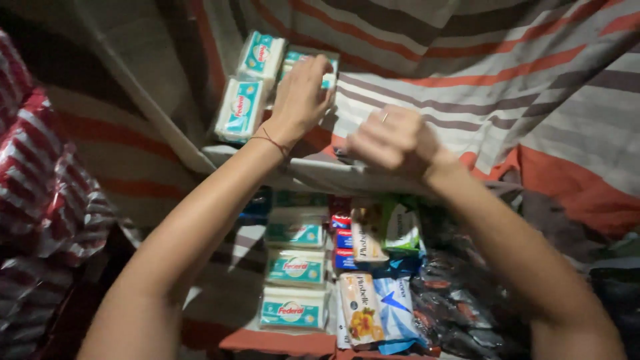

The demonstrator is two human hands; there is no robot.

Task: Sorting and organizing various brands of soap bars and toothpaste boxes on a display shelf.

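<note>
Head view — three teal packs (260, 57) above, left hand (300, 97) atop one

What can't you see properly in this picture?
- Right hand, head view: motion blur hides whether it holds anything.
- White-and-teal pack under the left hand: mostly covered by that hand.
- Dark wrapped goods, lower right: too dim to identify.
- Red-and-white striped plastic: cut off by the left edge.

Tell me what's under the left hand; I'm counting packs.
The left hand rests on a white-and-teal pack, beside two similar packs. Most of it is covered.
</note>
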